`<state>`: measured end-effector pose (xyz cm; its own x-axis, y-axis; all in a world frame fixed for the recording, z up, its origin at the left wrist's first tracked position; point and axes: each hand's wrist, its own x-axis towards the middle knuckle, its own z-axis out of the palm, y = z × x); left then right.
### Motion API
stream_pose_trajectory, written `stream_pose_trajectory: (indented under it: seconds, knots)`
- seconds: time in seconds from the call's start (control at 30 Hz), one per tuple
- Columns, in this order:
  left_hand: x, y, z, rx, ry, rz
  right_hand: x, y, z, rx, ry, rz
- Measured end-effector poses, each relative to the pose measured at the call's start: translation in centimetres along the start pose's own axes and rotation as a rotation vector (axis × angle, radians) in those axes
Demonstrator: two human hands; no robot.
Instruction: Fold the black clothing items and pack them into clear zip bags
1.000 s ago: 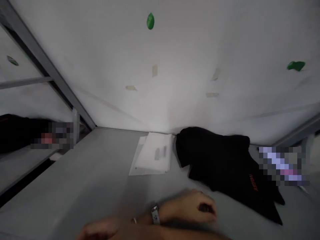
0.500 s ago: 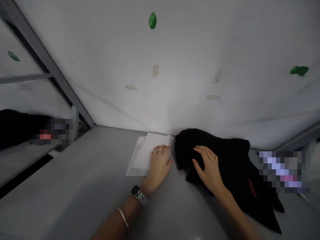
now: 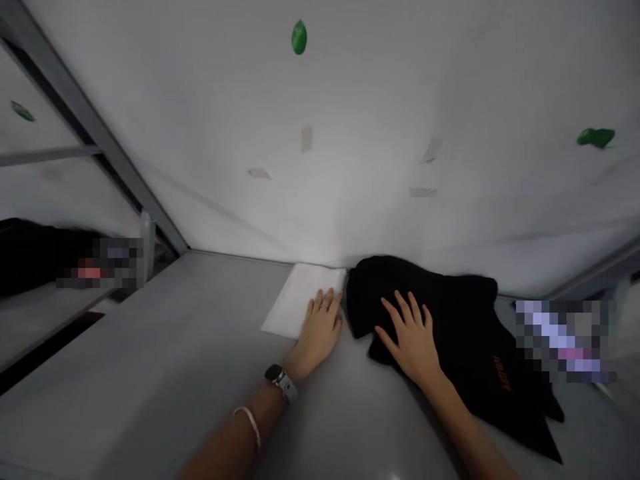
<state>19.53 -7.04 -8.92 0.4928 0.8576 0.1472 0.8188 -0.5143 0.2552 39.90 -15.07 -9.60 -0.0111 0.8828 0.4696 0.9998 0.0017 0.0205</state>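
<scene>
My left hand (image 3: 321,325) lies flat with fingers stretched over the right part of some white paper sheets (image 3: 290,303) by the wall. The sheets sit in a neat stack against the wall's foot. My right hand (image 3: 411,340), fingers spread, rests on a black garment (image 3: 450,313) with red lettering near its lower right. The garment lies crumpled just right of the paper, its far edge against the wall. Neither hand grips anything. A watch and a bracelet are on my left wrist and forearm.
The grey tabletop (image 3: 210,313) meets a white wall (image 3: 370,87) bearing tape scraps and green marks (image 3: 299,37). A grey metal frame (image 3: 115,153) rises at left, with another dark cloth (image 3: 40,257) beyond it. Blurred-out patches hide items at both sides.
The lower white sheet that stuck out to the left and front is now aligned with the other paper. The fingers of my right hand have spread wider on the black garment.
</scene>
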Motion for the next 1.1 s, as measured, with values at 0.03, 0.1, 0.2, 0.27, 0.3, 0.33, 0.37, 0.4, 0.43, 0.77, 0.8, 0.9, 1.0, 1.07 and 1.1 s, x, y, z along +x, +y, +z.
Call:
stream_pose_trajectory:
  seconds: [0.03,0.1,0.2,0.27,0.3,0.33,0.37,0.4,0.43,0.77,0.8,0.9,1.0,1.07,1.1]
  knots:
    - [0.1,-0.1,-0.1,-0.006,-0.008,0.003,0.0,0.0,0.0,-0.001,0.001,0.001]
    - [0.3,-0.2,-0.2,0.006,-0.011,0.010,0.0,0.0,0.1,-0.002,0.004,0.001]
    - [0.8,-0.1,-0.5,0.063,0.002,0.039,0.0,0.0,0.1,-0.001,0.006,0.001]
    - [1.2,0.1,-0.6,0.091,0.001,0.044,0.0,-0.1,0.0,-0.001,0.003,0.003]
    - [1.4,0.2,-0.7,0.096,-0.003,0.040,0.0,-0.1,0.0,-0.002,0.003,0.003]
    - [1.5,0.2,-0.7,0.099,-0.006,0.033,0.0,-0.1,0.0,-0.003,0.003,0.004]
    - [1.6,0.3,-0.6,0.099,-0.008,0.026,0.0,-0.1,-0.1,-0.004,0.003,0.003]
    - [1.7,0.2,-0.6,0.100,-0.009,0.022,0.0,-0.1,0.0,-0.006,0.004,0.002]
    - [1.8,0.1,-0.5,0.103,-0.008,0.020,0.0,0.0,0.0,-0.007,0.006,0.000]
    - [1.5,-4.8,-1.9,0.168,0.004,-0.051,0.0,0.1,0.2,0.007,0.018,-0.003]
    - [1.4,-5.6,-2.2,0.169,0.006,-0.070,0.0,0.1,0.2,0.011,0.019,-0.003]
    - [1.3,-7.6,-3.0,0.148,-0.013,-0.088,0.0,0.0,0.1,0.019,0.017,0.001]
    - [1.3,-9.1,-3.3,0.117,-0.034,-0.039,0.1,0.1,0.2,0.028,0.008,0.008]
    - [1.3,-9.6,-3.2,0.111,-0.028,-0.028,0.1,0.3,0.2,0.032,-0.006,0.022]
    - [1.3,-9.8,-3.2,0.112,-0.022,-0.028,0.2,0.4,0.2,0.030,-0.018,0.036]
